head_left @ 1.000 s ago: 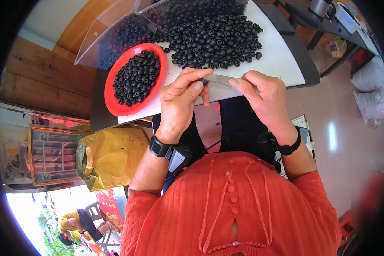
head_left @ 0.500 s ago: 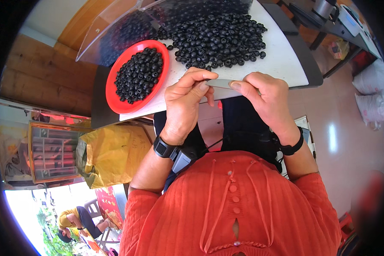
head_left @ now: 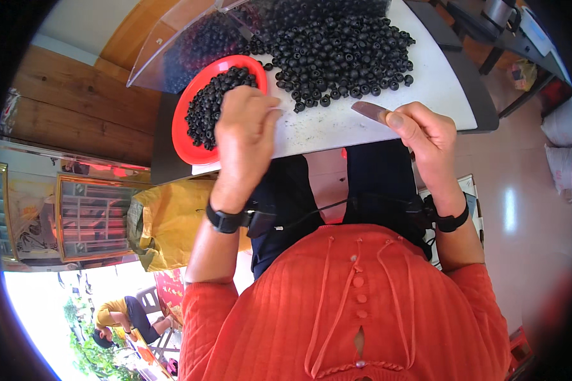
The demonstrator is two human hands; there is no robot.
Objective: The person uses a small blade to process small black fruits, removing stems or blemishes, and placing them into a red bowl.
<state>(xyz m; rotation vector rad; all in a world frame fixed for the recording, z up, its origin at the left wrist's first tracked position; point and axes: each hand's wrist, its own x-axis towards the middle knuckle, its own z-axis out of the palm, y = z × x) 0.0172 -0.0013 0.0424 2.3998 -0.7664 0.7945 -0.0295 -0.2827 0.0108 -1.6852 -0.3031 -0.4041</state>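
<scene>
My right hand (head_left: 429,130) is closed round a small knife (head_left: 368,111). Its short blade points left over the white tabletop, with the thumb pressed on the blade's base. My left hand (head_left: 245,130) hovers at the right side of a red plate (head_left: 179,130), palm side down. Motion smears its fingers, and whether they hold anything cannot be made out. Small round black pieces, many with a pale-rimmed hollow, are heaped on the plate (head_left: 203,111). A larger spread of the same black pieces (head_left: 343,60) lies on the tabletop beyond both hands.
Dark specks dot the white tabletop (head_left: 318,130) near its front edge. A clear plastic panel (head_left: 171,44) stands behind the plate. Below the table's left side is a yellow bag (head_left: 171,219). White sacks (head_left: 560,162) rest on the floor at right. Another person (head_left: 117,317) sits far off, lower left.
My left hand has come away from the blade and moved left to the red plate. The right hand has shifted right with the knife, now apart from the left. The view has shifted slightly.
</scene>
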